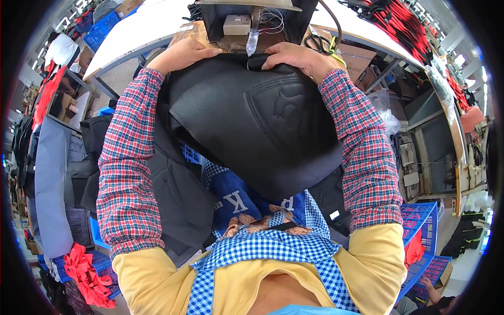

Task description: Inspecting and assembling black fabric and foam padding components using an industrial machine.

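Note:
A black leather-like cover point(236, 115) with stitched seams and a raised animal emblem drapes from the machine's edge down over my lap. Its far edge lies between my hands. My left hand point(184, 55) is closed on that edge at the left, thumb pointing inward. My right hand point(296, 59) pinches a folded part of the edge, right beside the tip of a metal rod point(252, 42) on the machine point(215, 21). The rod's tip meets the black material or stands just in front of it; I cannot tell which. Fingers under the cover are hidden.
Black-handled scissors point(319, 43) with a yellow-green strip lie right of the machine. White tabletops point(139, 32) flank it. More black pieces point(178, 194) hang at my left. A blue crate point(428, 231) holding red cloth stands at my right; red strips point(86, 273) lie at lower left.

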A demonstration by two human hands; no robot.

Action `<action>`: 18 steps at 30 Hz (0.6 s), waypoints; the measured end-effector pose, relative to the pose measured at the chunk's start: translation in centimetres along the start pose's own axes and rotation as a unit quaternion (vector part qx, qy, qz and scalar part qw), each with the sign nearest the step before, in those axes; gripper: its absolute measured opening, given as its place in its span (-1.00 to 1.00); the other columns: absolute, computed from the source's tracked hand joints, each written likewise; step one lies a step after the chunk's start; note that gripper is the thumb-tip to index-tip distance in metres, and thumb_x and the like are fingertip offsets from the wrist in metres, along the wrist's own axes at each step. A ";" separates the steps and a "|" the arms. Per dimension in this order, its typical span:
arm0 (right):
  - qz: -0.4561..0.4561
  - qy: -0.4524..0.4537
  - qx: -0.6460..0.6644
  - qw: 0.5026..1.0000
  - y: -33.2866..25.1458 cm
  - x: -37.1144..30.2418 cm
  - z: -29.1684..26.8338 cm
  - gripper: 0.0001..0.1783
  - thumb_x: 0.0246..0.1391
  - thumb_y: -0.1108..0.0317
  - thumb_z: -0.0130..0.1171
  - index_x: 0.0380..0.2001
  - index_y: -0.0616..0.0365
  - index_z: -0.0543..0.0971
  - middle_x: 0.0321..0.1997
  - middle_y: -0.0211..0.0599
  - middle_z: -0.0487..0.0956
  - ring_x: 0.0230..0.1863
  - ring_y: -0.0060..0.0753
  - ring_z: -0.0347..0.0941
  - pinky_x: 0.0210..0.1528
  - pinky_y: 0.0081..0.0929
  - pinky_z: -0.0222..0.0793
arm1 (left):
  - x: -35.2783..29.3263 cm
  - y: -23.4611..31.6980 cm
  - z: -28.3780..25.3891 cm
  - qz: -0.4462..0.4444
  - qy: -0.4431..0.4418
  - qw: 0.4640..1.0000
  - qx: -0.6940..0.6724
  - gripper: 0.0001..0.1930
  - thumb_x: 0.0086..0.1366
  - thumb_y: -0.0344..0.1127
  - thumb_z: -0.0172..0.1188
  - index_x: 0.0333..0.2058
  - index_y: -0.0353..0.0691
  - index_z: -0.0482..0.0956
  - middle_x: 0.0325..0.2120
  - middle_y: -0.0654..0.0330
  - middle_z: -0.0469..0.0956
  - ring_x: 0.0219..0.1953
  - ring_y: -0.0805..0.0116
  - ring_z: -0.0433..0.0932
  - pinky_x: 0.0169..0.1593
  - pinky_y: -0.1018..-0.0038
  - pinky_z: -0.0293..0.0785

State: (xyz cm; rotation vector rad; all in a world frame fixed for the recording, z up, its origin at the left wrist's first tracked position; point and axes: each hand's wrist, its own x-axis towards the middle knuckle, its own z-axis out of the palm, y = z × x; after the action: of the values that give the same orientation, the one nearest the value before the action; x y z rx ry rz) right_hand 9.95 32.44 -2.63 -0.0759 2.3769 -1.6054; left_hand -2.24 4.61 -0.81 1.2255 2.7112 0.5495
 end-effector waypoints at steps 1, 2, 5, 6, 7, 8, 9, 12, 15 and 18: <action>0.001 0.001 0.000 1.000 0.1 0.0 -0.1 -0.59 -0.16 0.31 0.31 -0.21 0.33 0.60 -0.34 -0.34 0.61 -0.34 -0.57 0.51 -0.22 -0.69 0.41 | 0.1 0.1 -0.1 0.001 -0.001 1.000 0.000 -0.33 0.28 0.29 0.07 -0.40 -0.36 0.69 -0.56 0.02 0.60 -0.49 0.21 0.59 -0.24 0.38 0.51; 0.000 0.001 0.003 1.000 0.2 -0.1 -0.3 -0.63 -0.16 0.29 0.31 -0.26 0.31 0.62 -0.34 -0.33 0.62 -0.32 -0.53 0.51 -0.18 -0.65 0.38 | 0.3 0.2 -0.2 -0.003 0.002 1.000 0.000 -0.33 0.28 0.29 0.08 -0.41 -0.36 0.69 -0.56 0.04 0.60 -0.49 0.23 0.58 -0.25 0.39 0.50; -0.001 -0.002 0.006 1.000 0.2 0.1 -0.3 -0.68 -0.15 0.27 0.30 -0.33 0.28 0.66 -0.35 -0.31 0.63 -0.28 -0.49 0.51 -0.14 -0.61 0.36 | 0.3 0.1 -0.6 0.005 0.008 1.000 0.015 -0.34 0.27 0.28 0.09 -0.43 -0.35 0.69 -0.57 0.07 0.60 -0.50 0.27 0.56 -0.27 0.40 0.49; -0.002 0.001 0.004 1.000 0.2 0.2 -0.5 -0.70 -0.14 0.27 0.29 -0.35 0.28 0.66 -0.34 -0.30 0.64 -0.27 -0.48 0.52 -0.14 -0.61 0.37 | 0.5 0.2 -0.7 0.024 0.014 0.999 0.029 -0.34 0.27 0.28 0.09 -0.44 -0.35 0.69 -0.57 0.08 0.60 -0.51 0.28 0.55 -0.28 0.40 0.48; -0.001 0.003 0.004 1.000 0.2 0.2 -0.7 -0.70 -0.14 0.27 0.29 -0.35 0.28 0.66 -0.34 -0.30 0.64 -0.27 -0.48 0.52 -0.14 -0.61 0.37 | 0.7 0.2 -0.7 0.026 0.014 0.999 0.029 -0.34 0.27 0.28 0.09 -0.44 -0.35 0.69 -0.57 0.08 0.60 -0.51 0.28 0.55 -0.28 0.40 0.48; 0.001 0.003 0.008 1.000 0.3 0.3 -0.8 -0.70 -0.14 0.27 0.29 -0.36 0.28 0.67 -0.34 -0.29 0.64 -0.27 -0.47 0.52 -0.14 -0.60 0.38 | 0.9 0.3 -0.7 0.020 0.013 0.999 0.026 -0.34 0.26 0.28 0.10 -0.44 -0.36 0.68 -0.58 0.08 0.59 -0.52 0.29 0.54 -0.29 0.40 0.48; 0.001 0.001 0.012 1.000 0.0 0.3 -0.6 -0.71 -0.13 0.27 0.28 -0.36 0.27 0.67 -0.33 -0.29 0.65 -0.26 -0.47 0.53 -0.14 -0.60 0.39 | 1.0 0.1 -0.7 0.012 0.012 1.000 0.023 -0.34 0.26 0.28 0.11 -0.45 -0.36 0.68 -0.59 0.08 0.58 -0.53 0.30 0.53 -0.29 0.40 0.47; -0.010 0.042 0.010 0.999 -0.2 -0.2 0.1 -0.58 -0.16 0.28 0.31 -0.23 0.37 0.60 -0.38 -0.35 0.62 -0.32 -0.57 0.52 -0.19 -0.69 0.40 | 0.9 -0.4 -0.8 0.032 0.027 0.999 0.021 -0.34 0.25 0.28 0.12 -0.46 -0.37 0.67 -0.61 0.09 0.56 -0.54 0.31 0.52 -0.30 0.40 0.46; 0.001 0.028 0.003 1.000 -0.2 -0.2 -0.4 -0.49 -0.15 0.27 0.31 -0.14 0.43 0.55 -0.31 -0.31 0.62 -0.25 -0.53 0.52 -0.14 -0.65 0.40 | 1.2 -0.2 -0.8 0.019 0.031 0.999 0.027 -0.34 0.26 0.27 0.13 -0.47 -0.39 0.66 -0.62 0.10 0.55 -0.55 0.30 0.50 -0.31 0.40 0.45; 0.024 -0.021 -0.003 0.999 -0.3 0.3 -1.1 -0.42 -0.15 0.27 0.32 -0.06 0.45 0.51 -0.22 -0.26 0.61 -0.14 -0.48 0.51 -0.07 -0.61 0.40 | 1.2 -0.1 -0.4 0.047 0.058 0.997 0.006 -0.40 0.29 0.14 0.18 -0.56 -0.43 0.53 -0.71 0.27 0.37 -0.62 0.48 0.27 -0.43 0.41 0.34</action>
State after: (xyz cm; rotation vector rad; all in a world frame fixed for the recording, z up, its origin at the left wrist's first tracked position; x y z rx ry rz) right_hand 9.39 33.26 -1.99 -0.0535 2.3350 -1.5588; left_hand -3.18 5.31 -0.40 1.3723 2.7646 0.6352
